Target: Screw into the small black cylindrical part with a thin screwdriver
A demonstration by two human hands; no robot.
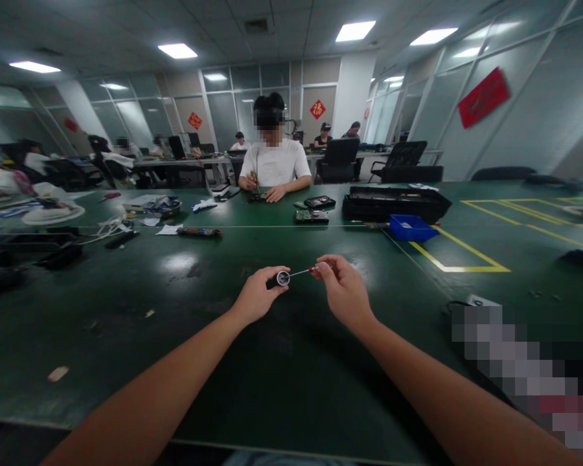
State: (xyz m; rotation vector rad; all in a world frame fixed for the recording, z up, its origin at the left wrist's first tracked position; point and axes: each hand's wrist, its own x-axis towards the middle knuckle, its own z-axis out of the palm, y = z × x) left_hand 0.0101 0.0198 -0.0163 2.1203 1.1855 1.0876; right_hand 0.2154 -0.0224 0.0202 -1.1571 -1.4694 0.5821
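Note:
My left hand (257,294) is closed around a small dark round part with a silvery ring (282,278), held above the green table (184,336). My right hand (342,288) pinches the reddish handle of a thin screwdriver (307,270). Its slim metal shaft reaches left and its tip meets the ring of the round part. Both forearms stretch out from the near edge of the table.
A person in a white shirt (274,162) sits across the table working on a small board. A black case (393,204), a blue bin (411,228), circuit boards (311,215), a dark tool (199,232) and cables (109,228) lie further back. Yellow tape lines (459,259) mark the right side.

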